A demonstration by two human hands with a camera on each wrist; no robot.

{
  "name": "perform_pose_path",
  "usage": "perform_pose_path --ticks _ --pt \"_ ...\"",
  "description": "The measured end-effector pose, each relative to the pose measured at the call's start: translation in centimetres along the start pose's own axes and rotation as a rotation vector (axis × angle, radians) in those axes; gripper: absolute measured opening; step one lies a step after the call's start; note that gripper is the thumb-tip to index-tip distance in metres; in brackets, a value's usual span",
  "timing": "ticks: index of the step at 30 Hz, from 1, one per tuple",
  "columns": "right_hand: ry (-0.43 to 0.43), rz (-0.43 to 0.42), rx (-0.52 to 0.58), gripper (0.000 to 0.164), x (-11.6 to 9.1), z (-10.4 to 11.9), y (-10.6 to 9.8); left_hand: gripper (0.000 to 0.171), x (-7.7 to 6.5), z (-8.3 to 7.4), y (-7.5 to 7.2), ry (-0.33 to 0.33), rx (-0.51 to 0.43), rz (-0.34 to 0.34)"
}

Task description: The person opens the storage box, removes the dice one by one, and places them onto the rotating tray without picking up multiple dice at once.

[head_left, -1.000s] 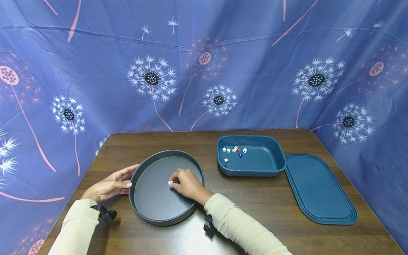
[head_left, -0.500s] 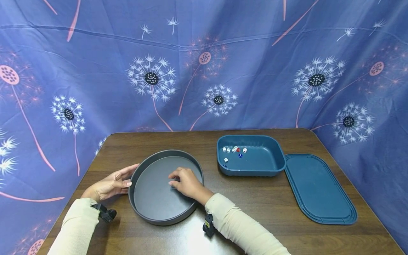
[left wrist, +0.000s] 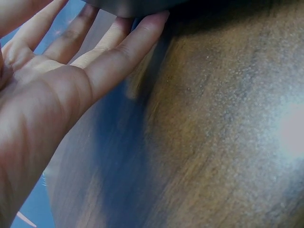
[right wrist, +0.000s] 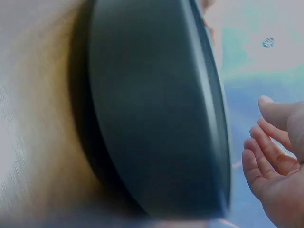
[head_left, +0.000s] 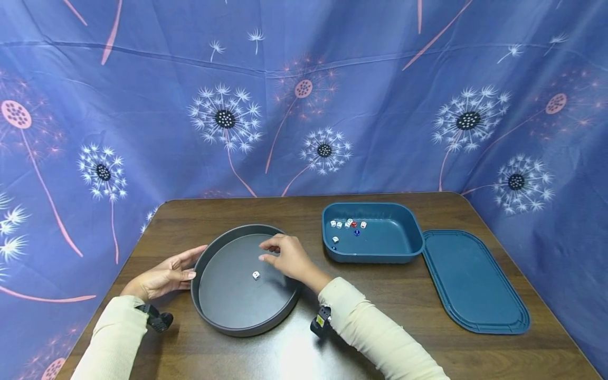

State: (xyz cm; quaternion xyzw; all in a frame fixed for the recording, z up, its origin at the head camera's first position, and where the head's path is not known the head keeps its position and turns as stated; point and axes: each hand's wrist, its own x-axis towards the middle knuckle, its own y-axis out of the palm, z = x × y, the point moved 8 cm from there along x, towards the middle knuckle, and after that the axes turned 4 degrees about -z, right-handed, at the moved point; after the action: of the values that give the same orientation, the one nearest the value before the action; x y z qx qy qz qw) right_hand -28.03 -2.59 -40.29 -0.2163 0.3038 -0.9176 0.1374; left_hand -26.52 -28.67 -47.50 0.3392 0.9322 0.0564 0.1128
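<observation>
A round dark grey pan (head_left: pixel 223 311) stands on the table, and one white die (head_left: pixel 256 275) lies on its floor near the middle. My left hand (head_left: pixel 166 275) rests against the pan's left side, its fingers stretched out along the outer wall; the left wrist view shows those fingertips (left wrist: pixel 159 23) right at the pan's lower edge. Above the right part of the pan hovers my right hand (head_left: pixel 291 257), holding nothing, thumb and fingers apart. In the right wrist view its fingers (right wrist: pixel 259 161) are loosely bent beside the pan's rim.
Right of the pan, a blue rectangular tub (head_left: pixel 375 257) holds several white dice, a red die (head_left: pixel 353 224) and blue dice. Its blue lid (head_left: pixel 475 282) lies flat beside it on the wooden table (head_left: pixel 380 301). A patterned cloth (head_left: pixel 380 95) hangs behind the table.
My right hand has released the white die onto the pan's floor and risen up and to the right. The left hand stays at the pan's side.
</observation>
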Motion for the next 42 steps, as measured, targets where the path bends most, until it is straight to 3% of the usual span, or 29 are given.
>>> perform_pose_path --ticks 9,18,25,32,42 --pt "0.018 -0.089 0.007 0.025 0.0 -2.5 -5.8 0.070 -0.2 0.2 -0.1 0.007 0.011 -0.003" --pt "0.153 -0.156 -0.054 0.028 -0.8 -7.3 -12.0 0.070 -0.3 0.1 0.2 0.015 -0.006 0.001" --pt "0.280 -0.188 -0.089 0.032 -1.9 -11.9 -15.7 0.070 -0.4 0.2 0.1 0.014 -0.004 -0.009" --pt "0.391 -0.200 -0.126 0.032 -3.0 -15.9 -17.2 0.070 -0.3 0.2 -0.1 0.000 0.003 -0.026" --pt "0.523 -0.108 -0.085 0.034 -4.0 -19.3 -17.1 0.070 -0.1 0.2 -0.1 0.007 -0.009 -0.006"
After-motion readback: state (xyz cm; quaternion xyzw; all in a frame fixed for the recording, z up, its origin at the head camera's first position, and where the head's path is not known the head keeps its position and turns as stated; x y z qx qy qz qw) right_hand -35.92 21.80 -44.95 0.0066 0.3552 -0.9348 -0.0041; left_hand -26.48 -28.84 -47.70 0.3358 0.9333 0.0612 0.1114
